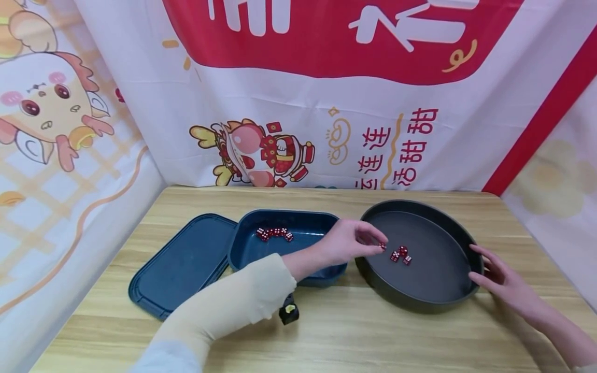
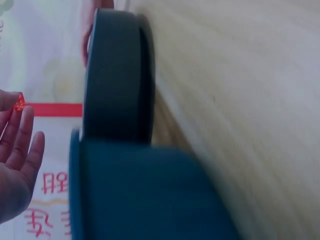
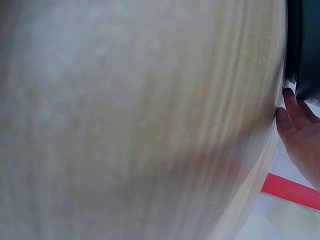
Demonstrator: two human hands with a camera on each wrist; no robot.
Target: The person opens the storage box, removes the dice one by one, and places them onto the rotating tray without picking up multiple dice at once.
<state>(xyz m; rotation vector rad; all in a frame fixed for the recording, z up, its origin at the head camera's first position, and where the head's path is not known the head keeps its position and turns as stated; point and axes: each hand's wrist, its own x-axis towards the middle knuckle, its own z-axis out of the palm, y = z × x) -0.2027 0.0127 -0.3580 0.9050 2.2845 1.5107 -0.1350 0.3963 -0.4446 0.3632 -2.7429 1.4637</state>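
Observation:
My left hand (image 1: 342, 242) pinches a small red die (image 1: 382, 246) with white dots between thumb and fingertips, over the left rim of a round dark pan (image 1: 434, 290). In the left wrist view the die (image 2: 20, 102) shows at the fingertips. A few more red dice (image 1: 402, 255) lie together on the pan's floor. At the pan's right side my right hand (image 1: 506, 285) touches the rim with extended fingers and thumb. Beneath my left forearm stands a blue rectangular container (image 1: 252, 254), with several red dice (image 1: 275, 234) along its far side.
A flat blue lid (image 1: 182, 264) lies left of the container, against its side. Below my left forearm is a small black piece (image 1: 289, 311) with a yellow mark. The wooden table (image 1: 373, 342) meets a printed cloth (image 1: 289, 98) at its back edge.

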